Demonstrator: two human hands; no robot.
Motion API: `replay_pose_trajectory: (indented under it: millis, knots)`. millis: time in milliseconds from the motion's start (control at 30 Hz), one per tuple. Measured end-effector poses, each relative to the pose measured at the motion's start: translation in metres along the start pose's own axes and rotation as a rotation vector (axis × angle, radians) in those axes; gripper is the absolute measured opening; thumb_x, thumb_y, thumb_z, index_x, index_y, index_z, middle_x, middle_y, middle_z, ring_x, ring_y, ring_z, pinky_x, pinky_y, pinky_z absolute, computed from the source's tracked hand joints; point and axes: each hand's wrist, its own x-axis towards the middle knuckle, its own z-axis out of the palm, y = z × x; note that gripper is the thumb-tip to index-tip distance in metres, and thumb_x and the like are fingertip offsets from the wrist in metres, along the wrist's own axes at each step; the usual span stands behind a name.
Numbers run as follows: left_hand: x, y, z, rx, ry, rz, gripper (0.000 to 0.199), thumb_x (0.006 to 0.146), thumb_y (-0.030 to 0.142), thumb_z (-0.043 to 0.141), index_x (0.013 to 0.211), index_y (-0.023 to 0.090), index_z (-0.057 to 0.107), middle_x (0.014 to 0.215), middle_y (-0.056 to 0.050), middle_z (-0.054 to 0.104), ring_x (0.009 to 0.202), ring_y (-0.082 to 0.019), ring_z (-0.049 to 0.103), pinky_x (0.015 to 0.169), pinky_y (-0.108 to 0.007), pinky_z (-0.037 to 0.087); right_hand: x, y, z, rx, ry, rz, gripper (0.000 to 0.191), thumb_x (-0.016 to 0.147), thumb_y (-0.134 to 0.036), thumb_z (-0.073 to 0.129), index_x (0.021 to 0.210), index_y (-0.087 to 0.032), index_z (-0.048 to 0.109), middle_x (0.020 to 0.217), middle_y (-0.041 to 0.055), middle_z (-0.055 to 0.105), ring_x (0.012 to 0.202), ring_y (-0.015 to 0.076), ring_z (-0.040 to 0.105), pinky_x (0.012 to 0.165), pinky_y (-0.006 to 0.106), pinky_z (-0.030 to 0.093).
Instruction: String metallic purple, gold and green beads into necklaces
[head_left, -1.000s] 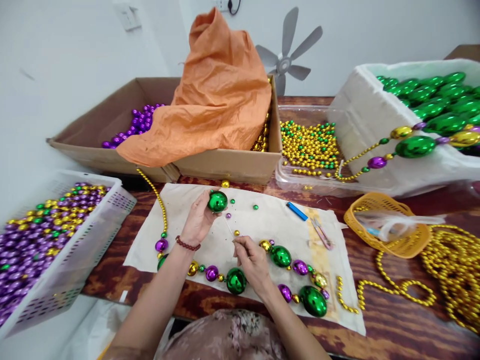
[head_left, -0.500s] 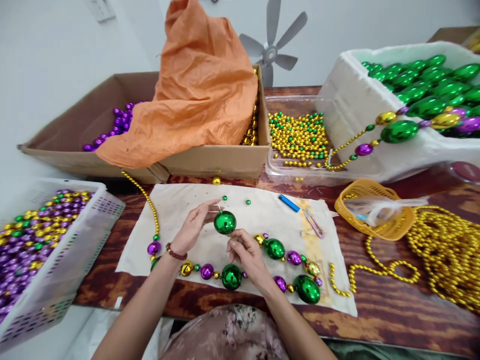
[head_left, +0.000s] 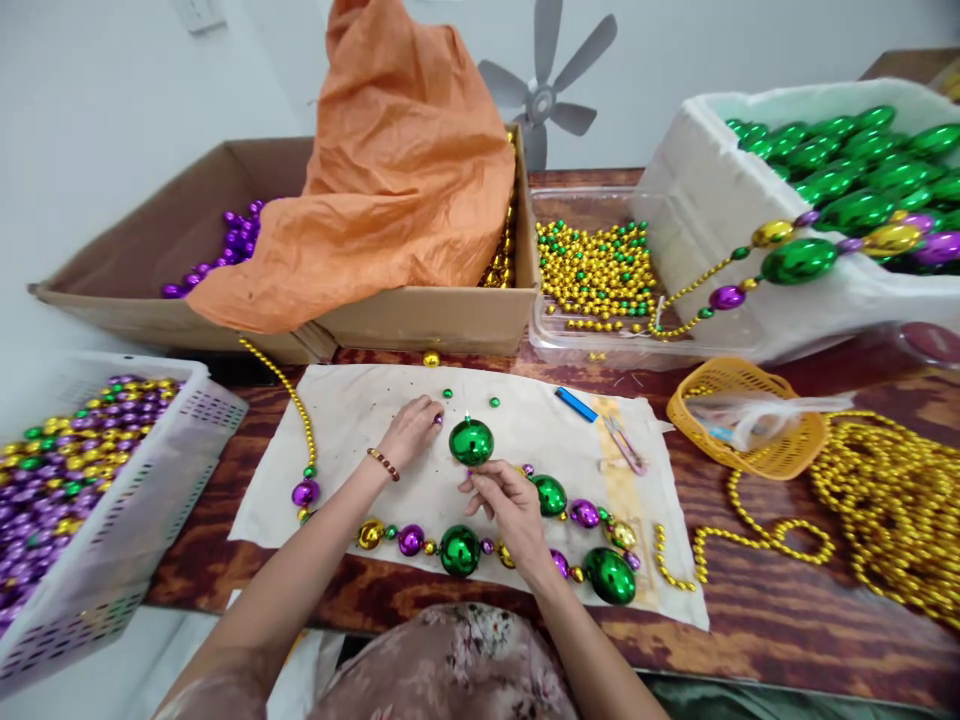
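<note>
My right hand (head_left: 508, 500) is closed, thumb against fingers, just under a large shiny green bead (head_left: 471, 441) that stands upright with a bit of white string at its top. A small purple bead shows between that green bead and my fingertips. To the left, my left hand (head_left: 409, 432) pinches a small purple bead (head_left: 439, 419) above the white cloth (head_left: 277, 450). Nearer my body lies a strand of green, purple and gold beads, with a large green bead (head_left: 460, 550) in it. My right hand and forearm hide part of the strand.
Two small loose green beads (head_left: 494, 402), a blue cutter (head_left: 576, 405) and pink-handled snips (head_left: 630, 450) lie on the cloth. Around it stand a bead-filled white basket (head_left: 202, 430), a cardboard box (head_left: 427, 320), a clear tray (head_left: 585, 345), a foam box (head_left: 675, 190) and a yellow basket (head_left: 780, 460).
My left hand has left the top of the large green bead and moved slightly left, now with a small purple bead. My right hand has shifted right and the green bead with it.
</note>
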Motion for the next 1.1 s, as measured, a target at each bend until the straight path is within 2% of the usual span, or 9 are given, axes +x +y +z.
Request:
replay_pose_trajectory:
  millis: [67,200,267,367,667,867,1100]
  knots:
    - [0.001,0.002,-0.009,-0.250,0.071,-0.093,0.003,0.079,0.022,0.069,0.082,0.020,0.069,0.086,-0.005,0.064,0.077,-0.020,0.057,0.081,-0.035,0.048,-0.001,0.003,0.005,-0.022,-0.034,-0.015,0.023,0.087,-0.041,0.064,0.088,-0.018,0.066,0.074,0.0030,0.072,0.052,0.0129,0.064,0.049,0.022,0.046]
    - [-0.007,0.018,-0.034,-0.926,0.158,-0.290,0.029,0.078,0.037,0.078,0.099,0.017,0.073,0.089,-0.007,0.070,0.082,-0.018,0.065,0.080,-0.031,0.051,-0.001,0.008,0.010,-0.108,-0.086,-0.070,0.020,0.091,-0.037,0.060,0.085,-0.019,0.065,0.071,0.0011,0.070,0.053,0.0120,0.064,0.056,0.023,0.051]
    - [-0.014,0.029,-0.044,-1.143,0.177,-0.304,0.031,0.078,0.034,0.080,0.102,0.016,0.073,0.089,-0.006,0.071,0.084,-0.017,0.068,0.083,-0.031,0.052,-0.001,0.010,0.010,-0.142,-0.098,-0.086,0.020,0.092,-0.037,0.058,0.085,-0.019,0.065,0.068,-0.0001,0.067,0.052,0.0117,0.063,0.055,0.022,0.051]
    - [-0.022,0.040,-0.052,-1.323,0.182,-0.294,0.025,0.078,0.028,0.082,0.098,0.017,0.072,0.091,-0.005,0.072,0.085,-0.017,0.070,0.085,-0.032,0.055,-0.001,0.010,0.011,-0.181,-0.112,-0.106,0.019,0.093,-0.035,0.056,0.088,-0.019,0.065,0.064,-0.0016,0.064,0.050,0.0111,0.062,0.052,0.021,0.050]
    - [-0.026,0.044,-0.057,-1.543,0.193,-0.318,0.025,0.086,0.016,0.073,0.110,0.013,0.070,0.090,-0.004,0.071,0.082,-0.016,0.071,0.084,-0.034,0.060,-0.001,0.007,0.015,-0.221,-0.117,-0.161,0.020,0.094,-0.034,0.055,0.086,-0.018,0.064,0.062,-0.0023,0.062,0.047,0.0095,0.059,0.048,0.018,0.048]
    - [-0.029,0.040,-0.058,-1.557,0.199,-0.329,0.013,0.089,0.016,0.069,0.101,0.014,0.069,0.087,-0.003,0.071,0.079,-0.015,0.071,0.083,-0.034,0.061,-0.001,0.010,0.017,-0.239,-0.135,-0.150,0.020,0.095,-0.033,0.054,0.087,-0.018,0.065,0.061,-0.0029,0.062,0.042,0.0074,0.055,0.045,0.017,0.044]
    - [-0.029,0.036,-0.058,-1.524,0.193,-0.318,0.015,0.088,0.020,0.072,0.101,0.014,0.069,0.088,-0.003,0.071,0.079,-0.015,0.071,0.084,-0.035,0.061,-0.001,0.013,0.017,-0.263,-0.135,-0.100,0.022,0.095,-0.036,0.053,0.090,-0.018,0.064,0.063,-0.0021,0.063,0.042,0.0079,0.055,0.044,0.017,0.042]
